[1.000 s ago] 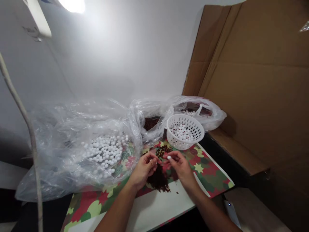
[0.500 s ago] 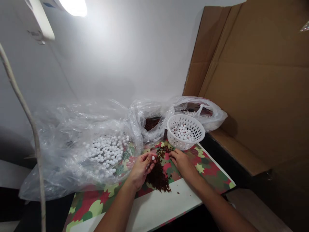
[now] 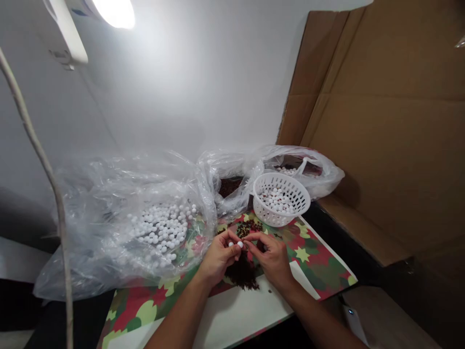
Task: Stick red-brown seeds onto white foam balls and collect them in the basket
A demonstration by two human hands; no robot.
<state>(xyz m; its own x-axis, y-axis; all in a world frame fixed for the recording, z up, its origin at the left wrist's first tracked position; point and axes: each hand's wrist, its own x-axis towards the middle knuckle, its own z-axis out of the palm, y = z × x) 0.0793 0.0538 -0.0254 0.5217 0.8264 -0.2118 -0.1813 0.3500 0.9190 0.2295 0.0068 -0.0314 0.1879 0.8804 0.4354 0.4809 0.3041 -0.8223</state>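
Note:
My left hand [image 3: 217, 258] is closed around small white balls [image 3: 240, 245], two of which show at its fingertips. Thumb and forefinger of my right hand [image 3: 272, 258] are pinched together right against the front ball; whatever sits between them is too small to make out. Beneath both hands lies a heap of tiny dark brown-red pieces [image 3: 244, 278], partly covered by the fingers. More of these pieces [image 3: 249, 227] are scattered just behind, on the camouflage-patterned sheet [image 3: 145, 310].
A white slotted basket [image 3: 264, 213] holding white balls stands behind my right hand. Clear plastic bags [image 3: 94, 218] line the back, with loose white balls [image 3: 162, 228] at left and dark pieces [image 3: 228, 186] in the middle one. Cardboard [image 3: 381, 121] rises at right.
My right hand has moved from the scattered brown pieces leftward to meet my left hand at the ball. A second ball now shows in the left fingers.

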